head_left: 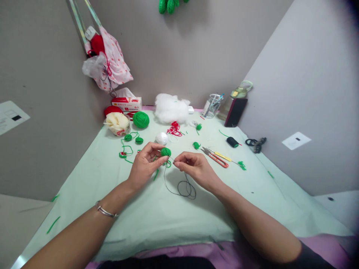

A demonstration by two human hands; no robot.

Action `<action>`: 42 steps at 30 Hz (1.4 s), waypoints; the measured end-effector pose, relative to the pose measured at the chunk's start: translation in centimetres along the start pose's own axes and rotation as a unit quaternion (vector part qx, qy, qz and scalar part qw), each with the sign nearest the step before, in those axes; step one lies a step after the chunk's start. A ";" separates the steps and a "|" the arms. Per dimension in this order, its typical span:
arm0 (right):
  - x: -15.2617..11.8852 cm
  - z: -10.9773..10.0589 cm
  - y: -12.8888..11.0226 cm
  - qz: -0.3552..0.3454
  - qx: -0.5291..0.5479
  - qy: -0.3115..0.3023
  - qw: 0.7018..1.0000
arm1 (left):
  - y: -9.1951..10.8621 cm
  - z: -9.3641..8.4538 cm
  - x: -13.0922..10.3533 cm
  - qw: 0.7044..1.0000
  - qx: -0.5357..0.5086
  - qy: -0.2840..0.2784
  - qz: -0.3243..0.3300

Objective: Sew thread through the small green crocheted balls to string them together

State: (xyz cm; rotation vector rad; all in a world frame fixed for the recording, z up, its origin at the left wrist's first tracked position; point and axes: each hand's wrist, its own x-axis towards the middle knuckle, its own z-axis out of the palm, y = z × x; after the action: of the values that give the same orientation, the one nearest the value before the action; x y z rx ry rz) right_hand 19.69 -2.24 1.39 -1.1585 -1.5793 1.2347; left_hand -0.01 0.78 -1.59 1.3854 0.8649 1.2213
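Our left hand (147,164) has its grip clamped on the green ball (165,152); right hand (196,168) pinches the needle (171,158). Cup (212,106) holds pens (219,98).

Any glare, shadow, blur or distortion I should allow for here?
Head view: soft light; faint shadow on the pale green cloth below the right hand; small glare at bottom left; dark top-right corner; wide-angle stretch towards the edges; the fine line between the small green ball and that hand too thin to identify.
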 end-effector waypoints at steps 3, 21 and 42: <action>0.0 0.2 0.3 0.012 0.018 0.004 1.000 | -0.1 0.1 0.0 1.000 -0.006 -0.003 -0.001; 0.4 1.3 1.4 -0.011 0.083 0.044 0.996 | 0.3 0.7 -0.2 0.999 -0.044 -0.015 -0.024; 0.7 -0.1 1.1 -0.030 0.011 0.015 0.999 | -0.3 0.8 -0.4 0.996 0.082 -0.045 0.000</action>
State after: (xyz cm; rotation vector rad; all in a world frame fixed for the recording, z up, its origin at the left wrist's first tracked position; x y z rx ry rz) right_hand 19.80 -1.42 0.37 -1.1036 -1.5639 1.1877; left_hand 0.68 0.31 -1.92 1.5597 0.9178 1.0993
